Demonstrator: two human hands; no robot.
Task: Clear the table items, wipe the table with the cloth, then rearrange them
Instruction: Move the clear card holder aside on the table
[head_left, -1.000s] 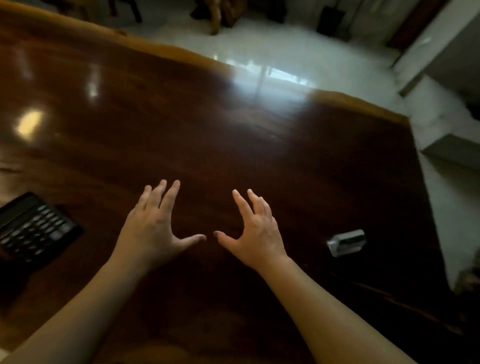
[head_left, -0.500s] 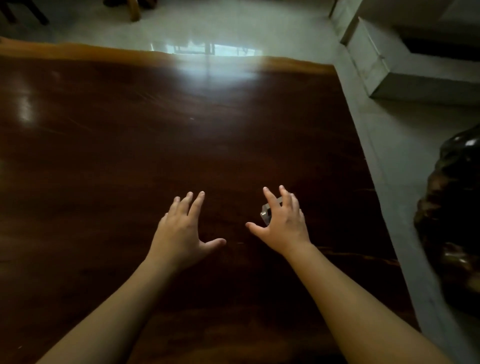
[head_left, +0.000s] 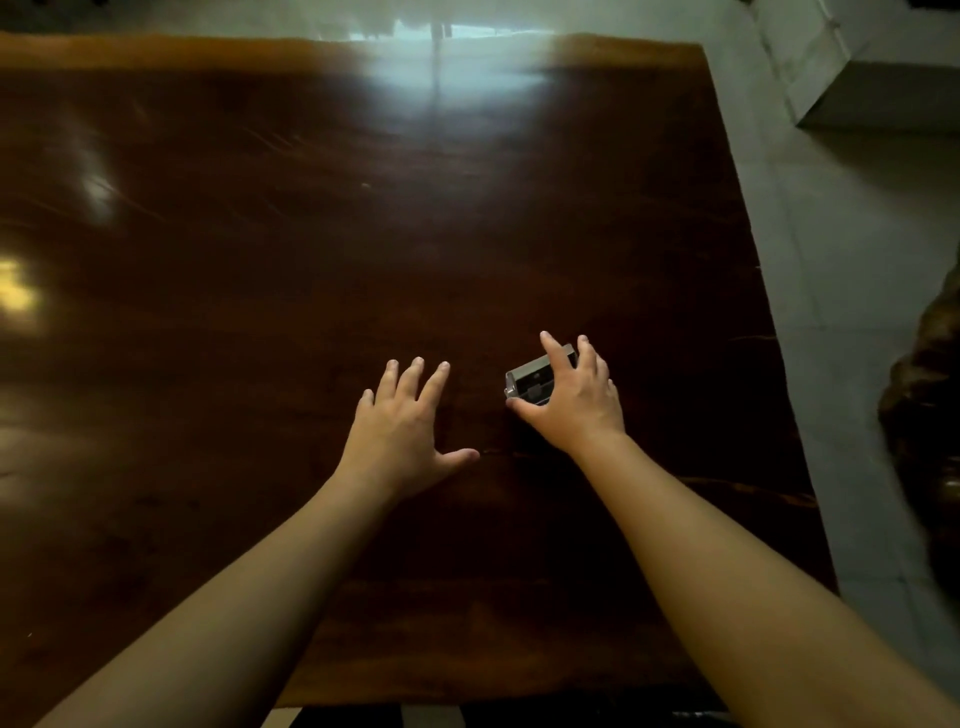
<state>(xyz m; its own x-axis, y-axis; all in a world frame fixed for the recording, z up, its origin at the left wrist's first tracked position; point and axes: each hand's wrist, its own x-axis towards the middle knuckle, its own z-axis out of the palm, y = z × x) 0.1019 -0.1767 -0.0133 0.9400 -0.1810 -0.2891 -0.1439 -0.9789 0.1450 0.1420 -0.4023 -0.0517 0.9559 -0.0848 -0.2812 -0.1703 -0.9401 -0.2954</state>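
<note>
Table (head_left: 363, 234): a large dark, glossy wooden top was seen filling most of the view, with window glare mirrored at its far edge; pale floor lay to the right.

Left hand (head_left: 400, 431): it was held palm-down over bare wood, near centre, fingers spread wide and holding nothing; whether it rested on the surface could not be told.

Right hand (head_left: 569, 397): it was set over the small box just right of the left hand, thumb at the near-left corner, fingers draped over the far edge; a closed grip could not be confirmed, and the fingers looked only half curled.

Small box (head_left: 532, 379): a little grey-and-dark rectangular object was lying flat on the table, right of centre, partly covered by the right hand; its kind could not be told.

Handling: it was judged light, rigid and hard-shelled, likely to slide on the polished wood; a pinch across its short sides, thumb against fingers, was judged the best hold.

Containers: none were seen on the table; whether the box held anything could not be told.
</note>
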